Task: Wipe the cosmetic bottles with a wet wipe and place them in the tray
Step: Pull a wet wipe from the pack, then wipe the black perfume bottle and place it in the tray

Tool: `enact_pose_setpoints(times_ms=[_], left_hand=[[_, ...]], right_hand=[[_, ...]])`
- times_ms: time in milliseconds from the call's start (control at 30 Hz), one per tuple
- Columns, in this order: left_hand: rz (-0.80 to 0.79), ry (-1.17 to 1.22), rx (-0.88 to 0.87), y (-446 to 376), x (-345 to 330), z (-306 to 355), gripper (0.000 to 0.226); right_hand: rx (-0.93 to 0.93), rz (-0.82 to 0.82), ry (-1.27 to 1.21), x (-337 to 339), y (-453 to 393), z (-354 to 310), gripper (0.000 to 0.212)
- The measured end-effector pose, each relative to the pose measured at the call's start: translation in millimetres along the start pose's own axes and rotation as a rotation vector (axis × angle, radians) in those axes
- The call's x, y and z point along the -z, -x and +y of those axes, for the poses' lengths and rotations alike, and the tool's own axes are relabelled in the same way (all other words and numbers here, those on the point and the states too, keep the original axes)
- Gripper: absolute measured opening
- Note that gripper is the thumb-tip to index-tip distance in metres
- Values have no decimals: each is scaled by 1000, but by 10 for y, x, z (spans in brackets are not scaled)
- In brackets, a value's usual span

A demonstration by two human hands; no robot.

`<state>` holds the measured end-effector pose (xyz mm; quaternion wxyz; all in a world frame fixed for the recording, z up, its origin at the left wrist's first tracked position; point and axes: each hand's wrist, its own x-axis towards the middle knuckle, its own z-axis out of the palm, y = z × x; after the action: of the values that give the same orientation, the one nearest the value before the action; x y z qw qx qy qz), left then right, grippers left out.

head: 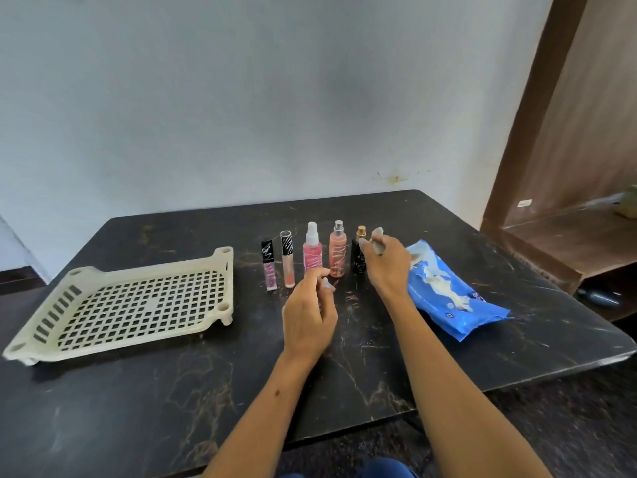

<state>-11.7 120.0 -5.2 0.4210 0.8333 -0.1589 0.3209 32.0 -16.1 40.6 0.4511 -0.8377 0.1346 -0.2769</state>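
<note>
My right hand (386,262) is raised just in front of the small black bottle (358,258) with the gold cap, its fingers pinching a crumpled wet wipe (377,240). My left hand (308,315) hovers over the table (172,391) near the front of the bottle row, fingers loosely curled and holding nothing, the fingertips close to the base of the pink spray bottle (312,248).

Five cosmetic bottles stand upright in a line across the middle of the table: from left, a slim purple tube (269,267) with a black cap, a peach gloss tube (287,260), the pink spray bottle, an orange spray bottle (337,250) with a silver nozzle, and the black bottle. None of them is in the tray (113,305), a cream slotted tray that sits well apart to the left.

To my right, just beside my right wrist, lies the blue wipe packet (448,298), opened, with white wipe showing along its top.
</note>
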Motion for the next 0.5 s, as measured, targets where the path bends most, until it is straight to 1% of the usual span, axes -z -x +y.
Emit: enact_pose_setpoints(times_ms=[100, 200, 300, 400, 500], left_hand=[[-4, -7, -8, 16, 4, 11, 30], [-11, -15, -7, 10, -1, 10, 26], [-8, -8, 0, 15, 2, 1, 27], [36, 11, 11, 28, 14, -26, 31], [97, 61, 24, 57, 36, -45, 28]], right_hand=[[25, 16, 2, -44, -105, -38, 30], [24, 18, 52, -113, -224, -23, 28], [9, 5, 81, -121, -262, -25, 30], [25, 21, 74, -67, -194, -15, 30], [42, 22, 34, 26, -20, 14, 30]])
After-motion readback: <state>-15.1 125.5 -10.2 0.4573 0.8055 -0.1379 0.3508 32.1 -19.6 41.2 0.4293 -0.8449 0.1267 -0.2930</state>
